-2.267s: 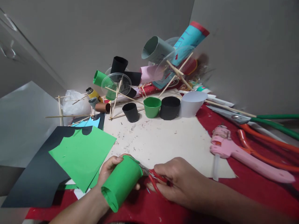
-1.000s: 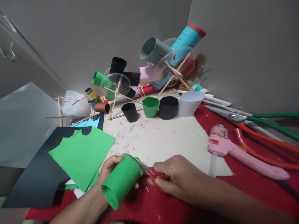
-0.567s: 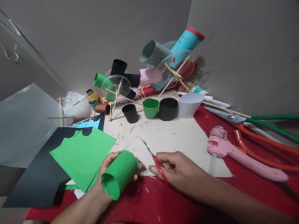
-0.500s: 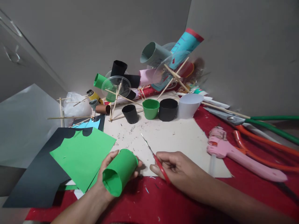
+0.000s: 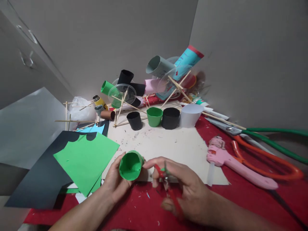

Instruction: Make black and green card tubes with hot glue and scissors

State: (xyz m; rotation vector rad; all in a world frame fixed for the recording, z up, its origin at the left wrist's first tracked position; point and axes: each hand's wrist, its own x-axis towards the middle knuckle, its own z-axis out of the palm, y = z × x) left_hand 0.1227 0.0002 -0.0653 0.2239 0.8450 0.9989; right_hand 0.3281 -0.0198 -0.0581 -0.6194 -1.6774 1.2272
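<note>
My left hand (image 5: 112, 179) is wrapped round a green paper cup (image 5: 130, 164), whose open end faces me. Small red-handled scissors (image 5: 175, 202) are gripped in my right hand (image 5: 190, 183), smeared by motion. The right index finger reaches out to the cup's right side; whether it touches cannot be told. A small green scrap seems to be by the scissors. Green paper (image 5: 84, 157) with a scalloped edge lies left of the cup, on top of black paper (image 5: 39, 179).
Behind stand a small black cup (image 5: 134, 121), a green cup (image 5: 154, 117), a wider black cup (image 5: 170, 118) and a white cup (image 5: 191, 116). Wheels with paper tubes on stick frames (image 5: 121, 109) rise at the back. A pink glue gun (image 5: 243, 171) and large green-handled scissors (image 5: 228, 128) lie right.
My left hand has turned the green cup so its opening faces me more. The scissors have swung back into my right palm, and that hand has come closer to the cup.
</note>
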